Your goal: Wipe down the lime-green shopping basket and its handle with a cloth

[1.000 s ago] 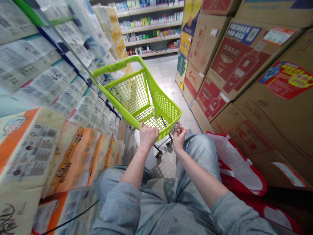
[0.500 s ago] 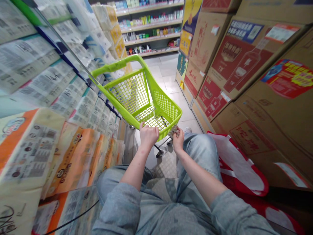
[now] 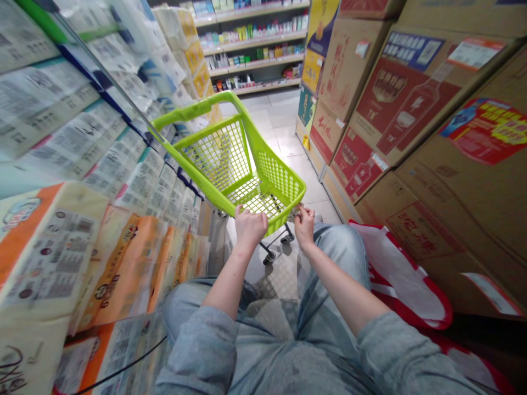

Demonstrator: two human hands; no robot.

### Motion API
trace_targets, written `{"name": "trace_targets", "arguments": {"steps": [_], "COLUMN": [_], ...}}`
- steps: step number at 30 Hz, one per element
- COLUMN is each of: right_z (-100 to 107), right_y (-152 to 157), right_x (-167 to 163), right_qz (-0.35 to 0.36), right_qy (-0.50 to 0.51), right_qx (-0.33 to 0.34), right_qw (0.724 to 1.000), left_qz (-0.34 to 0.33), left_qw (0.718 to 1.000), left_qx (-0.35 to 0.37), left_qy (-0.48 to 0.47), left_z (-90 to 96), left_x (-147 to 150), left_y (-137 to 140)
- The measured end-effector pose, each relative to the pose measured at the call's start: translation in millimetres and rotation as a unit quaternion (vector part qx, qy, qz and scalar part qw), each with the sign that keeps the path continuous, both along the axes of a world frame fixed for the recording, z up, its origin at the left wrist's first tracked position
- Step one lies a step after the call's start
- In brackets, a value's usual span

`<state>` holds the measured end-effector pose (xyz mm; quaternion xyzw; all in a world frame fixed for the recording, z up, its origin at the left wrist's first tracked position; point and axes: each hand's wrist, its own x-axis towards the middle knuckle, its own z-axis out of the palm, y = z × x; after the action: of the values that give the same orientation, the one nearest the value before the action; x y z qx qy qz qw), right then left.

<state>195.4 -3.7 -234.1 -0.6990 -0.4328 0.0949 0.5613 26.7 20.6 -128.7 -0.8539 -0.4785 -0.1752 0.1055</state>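
A lime-green plastic shopping cart (image 3: 284, 173) with lattice walls and an empty basket stands in front of me. My left hand (image 3: 250, 226) is closed over the cart's near rim, fingers curled over the edge. Just right of the cart's near right corner, my right hand (image 3: 303, 225) is closed in a pinch, with a ring on one finger. A crumpled greyish cloth is in its fingers, now mostly hidden behind them; only a small bit shows by the rim. I cannot tell whether it touches the cart.
Stacked tissue packs (image 3: 123, 263) line my left. Cardboard cartons (image 3: 395, 109) rise on the right, above a red and white bag (image 3: 405, 280) beside my knee. Shelves of bottles (image 3: 255, 49) close off the far end. Cart wheels (image 3: 269, 257) rest on the tiled floor (image 3: 280, 140).
My right hand has shifted slightly right and up along the cart's corner, and the cloth in it shows less. My left hand and the cart have stayed in place.
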Motion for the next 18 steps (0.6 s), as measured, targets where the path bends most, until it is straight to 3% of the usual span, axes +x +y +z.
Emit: {"name": "trace_targets", "arguments": {"steps": [6, 12, 18], "right_z": [5.4, 5.4, 22.2], "right_y": [-1.0, -23.9, -13.8], "right_x": [9.0, -2.6, -4.5], "right_qz": [0.051, 0.057, 0.023], "right_qy": [-0.004, 0.035, 0.044], "right_qx": [-0.015, 0.011, 0.040], "right_qw": [0.999, 0.998, 0.998], "left_qz": [0.008, 0.008, 0.004], "left_qw": [1.000, 1.000, 0.999], "left_qx": [0.002, -0.007, -0.016], "left_qy": [-0.002, -0.008, -0.032], "left_z": [0.0, 0.8, 0.3], "left_x": [0.6, 0.1, 1.8], "left_y": [1.4, 0.3, -0.3]}}
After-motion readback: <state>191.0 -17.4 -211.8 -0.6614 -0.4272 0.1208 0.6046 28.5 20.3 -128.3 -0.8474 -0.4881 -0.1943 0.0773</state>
